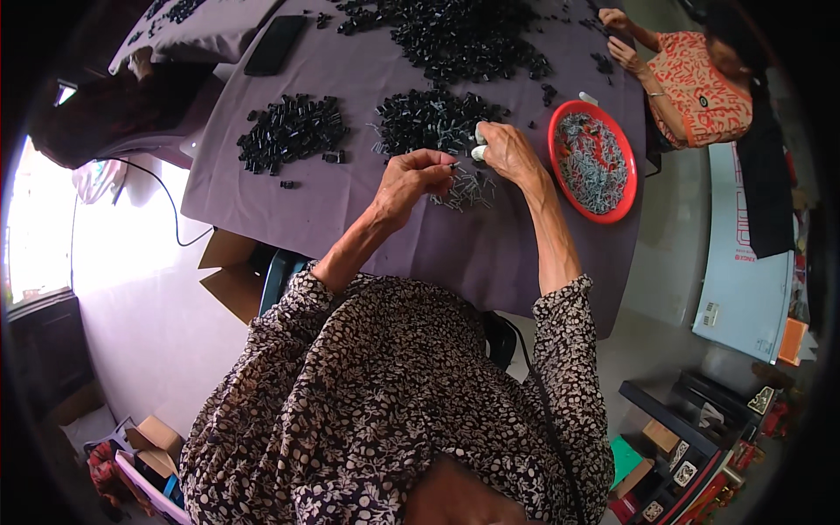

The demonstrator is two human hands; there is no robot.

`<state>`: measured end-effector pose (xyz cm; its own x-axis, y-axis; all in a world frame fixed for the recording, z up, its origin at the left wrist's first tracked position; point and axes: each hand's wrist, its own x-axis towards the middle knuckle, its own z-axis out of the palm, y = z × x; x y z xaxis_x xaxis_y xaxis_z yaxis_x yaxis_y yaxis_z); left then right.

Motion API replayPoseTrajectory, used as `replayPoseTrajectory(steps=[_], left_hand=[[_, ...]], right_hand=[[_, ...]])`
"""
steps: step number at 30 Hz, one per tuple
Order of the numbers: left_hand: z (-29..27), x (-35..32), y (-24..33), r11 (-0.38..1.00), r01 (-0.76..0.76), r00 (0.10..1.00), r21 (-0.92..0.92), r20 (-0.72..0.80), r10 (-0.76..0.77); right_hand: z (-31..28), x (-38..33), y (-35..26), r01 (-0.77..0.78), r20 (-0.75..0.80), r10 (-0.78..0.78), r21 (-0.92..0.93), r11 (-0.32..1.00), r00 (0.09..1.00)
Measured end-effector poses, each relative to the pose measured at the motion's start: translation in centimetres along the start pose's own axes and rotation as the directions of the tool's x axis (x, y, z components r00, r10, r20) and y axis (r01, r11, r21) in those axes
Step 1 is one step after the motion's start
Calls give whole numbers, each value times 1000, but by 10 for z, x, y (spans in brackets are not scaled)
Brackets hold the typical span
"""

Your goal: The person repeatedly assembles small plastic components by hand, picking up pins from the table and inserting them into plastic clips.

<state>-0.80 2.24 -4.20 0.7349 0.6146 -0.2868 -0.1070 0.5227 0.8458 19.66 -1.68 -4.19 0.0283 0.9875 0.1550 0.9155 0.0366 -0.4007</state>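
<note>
My left hand (pixel 411 179) is pinched shut on a small black part, held over a little heap of thin metal pieces (pixel 468 188) on the purple tablecloth (pixel 350 201). My right hand (pixel 507 150) rests just to the right, fingers curled with white fingertip covers, touching the near edge of a pile of small black parts (pixel 433 118); whether it holds a piece I cannot tell. A second, tidier pile of black parts (pixel 293 131) lies further left.
A red round tray (pixel 626 171) of small metal pieces sits right of my right hand. A big heap of black parts (pixel 464 35) covers the far table. A black phone (pixel 274 44) lies far left. Another person's hands (pixel 621 39) work at the far right corner.
</note>
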Motion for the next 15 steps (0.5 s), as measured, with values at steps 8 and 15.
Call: replayPoseTrajectory(steps=[8, 15], left_hand=[[1, -2, 7, 1000, -5, 1000, -19, -20, 5], [27, -3, 27, 996, 2, 1000, -89, 15, 0]], right_hand=[[-5, 0, 5, -187, -33, 199, 227, 956, 979], [-20, -29, -19, -51, 33, 348, 998, 44, 937]])
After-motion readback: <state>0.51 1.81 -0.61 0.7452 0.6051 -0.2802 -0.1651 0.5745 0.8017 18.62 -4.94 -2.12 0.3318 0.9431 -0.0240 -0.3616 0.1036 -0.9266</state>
